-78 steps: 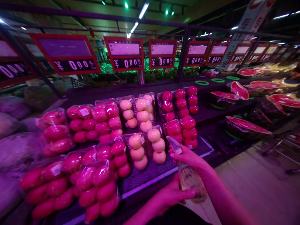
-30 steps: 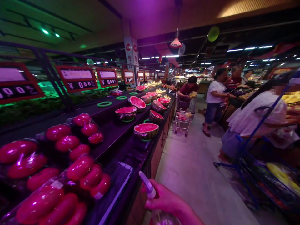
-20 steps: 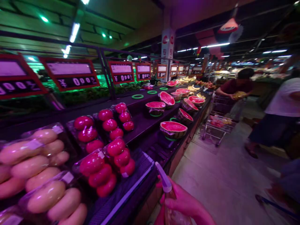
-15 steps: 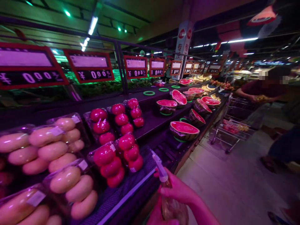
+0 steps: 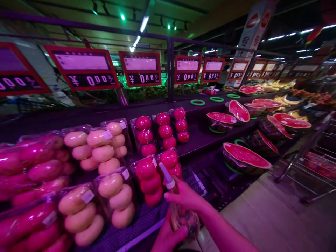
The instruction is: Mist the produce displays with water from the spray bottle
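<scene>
A clear spray bottle [image 5: 181, 217] with a white nozzle is held low in front of a fruit display. My right hand [image 5: 185, 196] is wrapped round its neck just below the nozzle. My left hand [image 5: 168, 236] cups the bottle's lower part from beneath. The nozzle points up and left toward wrapped trays of red apples [image 5: 149, 178]. Wrapped trays of pale apples [image 5: 115, 196] lie to the left of them on the sloped black shelf [image 5: 199, 140].
Cut watermelon halves [image 5: 245, 157] on green rings fill the shelf to the right. Red-framed price signs [image 5: 140, 68] hang above the display. A shopping trolley [image 5: 312, 164] stands at the right edge on the tiled aisle floor [image 5: 267, 220].
The view has swung from the aisle with shoppers back left to the apple trays. My left hand has come back onto the bottle's lower part; the right hand has kept its hold.
</scene>
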`<state>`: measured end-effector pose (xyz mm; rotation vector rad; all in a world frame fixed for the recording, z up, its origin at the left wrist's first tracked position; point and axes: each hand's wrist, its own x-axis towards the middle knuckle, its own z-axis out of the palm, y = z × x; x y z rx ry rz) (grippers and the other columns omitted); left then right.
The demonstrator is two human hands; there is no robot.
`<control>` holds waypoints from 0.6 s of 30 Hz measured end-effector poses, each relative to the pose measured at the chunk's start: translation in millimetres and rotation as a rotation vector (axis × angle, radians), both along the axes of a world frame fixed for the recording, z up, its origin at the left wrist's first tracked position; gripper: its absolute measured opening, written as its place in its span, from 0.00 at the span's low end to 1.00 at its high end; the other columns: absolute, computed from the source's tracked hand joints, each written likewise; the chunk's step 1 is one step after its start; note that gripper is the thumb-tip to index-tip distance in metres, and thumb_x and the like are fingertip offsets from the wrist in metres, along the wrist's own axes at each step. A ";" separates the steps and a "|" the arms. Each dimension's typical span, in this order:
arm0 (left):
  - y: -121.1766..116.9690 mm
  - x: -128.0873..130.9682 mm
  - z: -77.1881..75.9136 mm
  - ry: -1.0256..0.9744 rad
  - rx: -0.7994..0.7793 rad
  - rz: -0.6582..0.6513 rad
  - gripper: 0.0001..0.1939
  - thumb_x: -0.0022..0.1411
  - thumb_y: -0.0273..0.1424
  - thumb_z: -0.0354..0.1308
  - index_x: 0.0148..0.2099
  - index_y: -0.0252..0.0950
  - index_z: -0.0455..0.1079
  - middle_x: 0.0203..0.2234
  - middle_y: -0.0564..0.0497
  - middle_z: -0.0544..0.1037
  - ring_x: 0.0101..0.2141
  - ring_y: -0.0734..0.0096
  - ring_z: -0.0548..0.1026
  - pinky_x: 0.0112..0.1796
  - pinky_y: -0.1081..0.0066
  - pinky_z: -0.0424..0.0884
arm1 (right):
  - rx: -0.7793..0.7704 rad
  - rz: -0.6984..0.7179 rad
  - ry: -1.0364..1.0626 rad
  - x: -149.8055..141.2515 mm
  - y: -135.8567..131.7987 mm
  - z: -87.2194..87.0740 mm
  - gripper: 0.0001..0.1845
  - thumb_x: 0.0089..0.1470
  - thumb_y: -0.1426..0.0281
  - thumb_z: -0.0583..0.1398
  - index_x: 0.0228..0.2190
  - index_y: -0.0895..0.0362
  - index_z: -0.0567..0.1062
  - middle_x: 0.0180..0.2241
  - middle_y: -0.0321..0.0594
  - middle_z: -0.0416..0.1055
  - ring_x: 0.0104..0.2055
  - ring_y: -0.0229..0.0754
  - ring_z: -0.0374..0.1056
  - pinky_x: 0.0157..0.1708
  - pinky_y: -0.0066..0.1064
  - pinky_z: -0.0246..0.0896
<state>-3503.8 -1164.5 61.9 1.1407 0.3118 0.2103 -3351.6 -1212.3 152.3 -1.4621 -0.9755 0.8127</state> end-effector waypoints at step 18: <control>-9.2 85.6 33.7 -0.027 0.058 0.035 0.48 0.58 0.54 0.67 0.73 0.39 0.58 0.69 0.40 0.68 0.71 0.43 0.60 0.71 0.48 0.54 | -0.022 -0.086 0.248 81.3 -2.8 26.3 0.31 0.47 0.50 0.72 0.46 0.55 0.73 0.38 0.36 0.74 0.38 0.43 0.70 0.43 0.38 0.64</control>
